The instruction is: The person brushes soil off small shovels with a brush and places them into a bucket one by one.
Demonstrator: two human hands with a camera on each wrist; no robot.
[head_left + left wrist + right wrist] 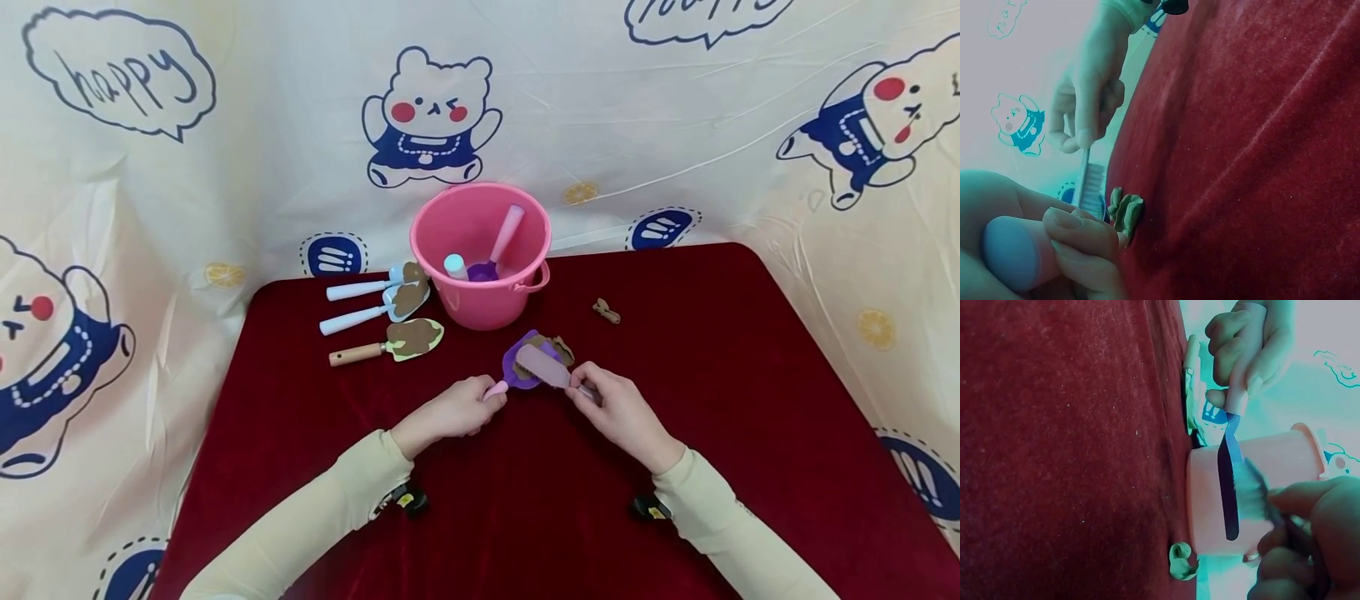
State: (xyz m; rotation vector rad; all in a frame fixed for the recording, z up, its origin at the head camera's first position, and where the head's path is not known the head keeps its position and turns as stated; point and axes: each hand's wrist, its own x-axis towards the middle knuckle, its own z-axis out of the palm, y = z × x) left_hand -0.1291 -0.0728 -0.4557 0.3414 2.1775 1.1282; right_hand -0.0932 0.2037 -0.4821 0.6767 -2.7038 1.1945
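Observation:
My left hand (450,408) grips the pink handle (497,389) of a small purple shovel (509,360), held above the table. Brown, clay-like matter coats part of its blade. In the right wrist view the blade (1229,494) appears edge-on. With thumb and fingers, my right hand (618,412) pinches a flat brush (543,365). Pale bristles (1252,494) meet the blade's face in that view. Just past the shovel's right side shows a brown clump (562,350), partly hidden by brush and blade.
Behind the shovel stands a pink bucket (480,307) holding another purple shovel (508,233) and a blue-ended handle (454,267). Left of it lie two light-blue tools (354,320) and a wooden-handled trowel (356,354), all brown-smeared. A small brown piece (606,311) lies on the red tablecloth (712,333).

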